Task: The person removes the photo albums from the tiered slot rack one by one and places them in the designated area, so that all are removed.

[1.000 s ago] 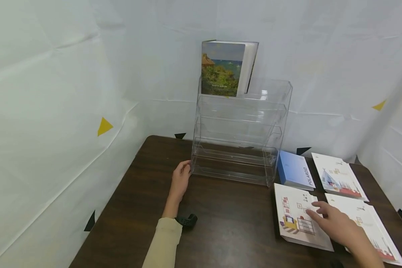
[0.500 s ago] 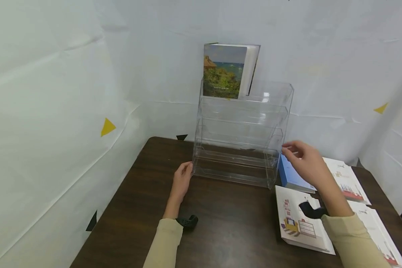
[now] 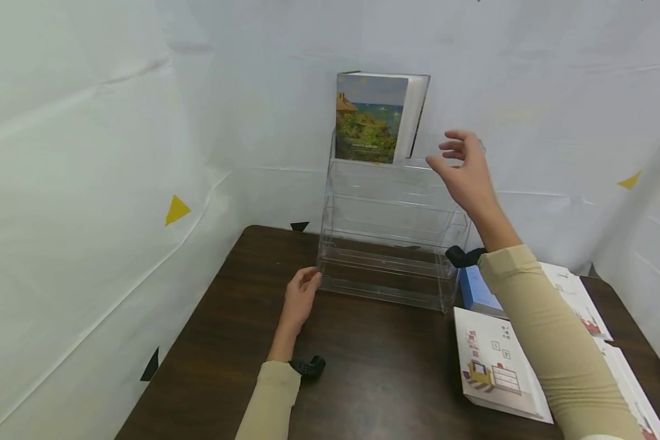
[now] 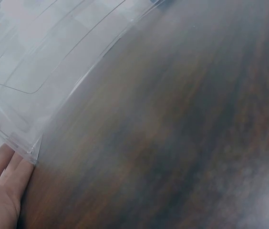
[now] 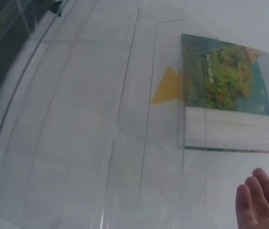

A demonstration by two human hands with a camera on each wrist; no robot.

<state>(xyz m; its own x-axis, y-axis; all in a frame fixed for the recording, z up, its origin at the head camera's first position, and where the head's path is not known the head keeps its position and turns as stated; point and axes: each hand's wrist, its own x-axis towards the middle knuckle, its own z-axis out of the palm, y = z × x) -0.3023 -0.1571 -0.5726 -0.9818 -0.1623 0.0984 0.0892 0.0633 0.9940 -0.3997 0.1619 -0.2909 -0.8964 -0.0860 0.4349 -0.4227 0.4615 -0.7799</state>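
A clear acrylic tiered rack [image 3: 382, 293] stands upright on the table. In its top tier, at the left, leans a thick photo album [image 3: 370, 119] with a painted seaside cover and white page edges. My left hand [image 3: 299, 299] touches the rack's lower left corner; the left wrist view shows its fingers [image 4: 17, 179] against the clear side panel. Raised at the rack's upper right, my right hand [image 3: 464, 168] holds nothing. Its fingers are spread and slightly bent, facing the album across a gap. In the right wrist view the album's page edges [image 5: 230, 128] face the fingertips [image 5: 244, 191].
Right of the rack lie a blue album [image 3: 480, 293], partly behind my right forearm, and a white illustrated album [image 3: 497, 366]. Two more white albums, one at the back [image 3: 574, 293] and one nearer [image 3: 632, 391], lie farther right. White sheeting [image 3: 264, 110] hangs behind the dark wooden table [image 3: 363, 366].
My right hand has risen from over the white albums, past the blue one, to the rack's top right. My left hand stays at the rack's lower left corner.
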